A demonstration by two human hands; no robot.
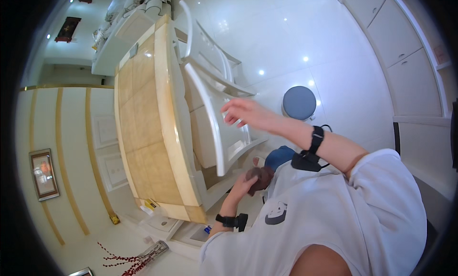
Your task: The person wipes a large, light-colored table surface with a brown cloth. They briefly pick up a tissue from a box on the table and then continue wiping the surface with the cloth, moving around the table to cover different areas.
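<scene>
My left hand (pixel 244 184) is closed around a bunched dark brown cloth (pixel 260 181), held close to my body beside the near white chair. My right hand (pixel 238 112), slightly blurred, is raised over the back of that white chair (pixel 214 132), with its fingers apart and loosely curled and nothing seen in them. Whether it touches the chair cannot be told. A second white chair (pixel 204 46) stands farther along the same side of a dining table (pixel 146 115) with a tan tiled top and a cream border. Both forearms wear black straps with small devices.
A round grey stool (pixel 299 102) stands on the glossy tiled floor (pixel 343 79). White cabinets (pixel 415 75) line the far right. A yellow packet (pixel 151 204) lies at the table's near corner. A vase of red-berried branches (pixel 154 252) is at the lower left.
</scene>
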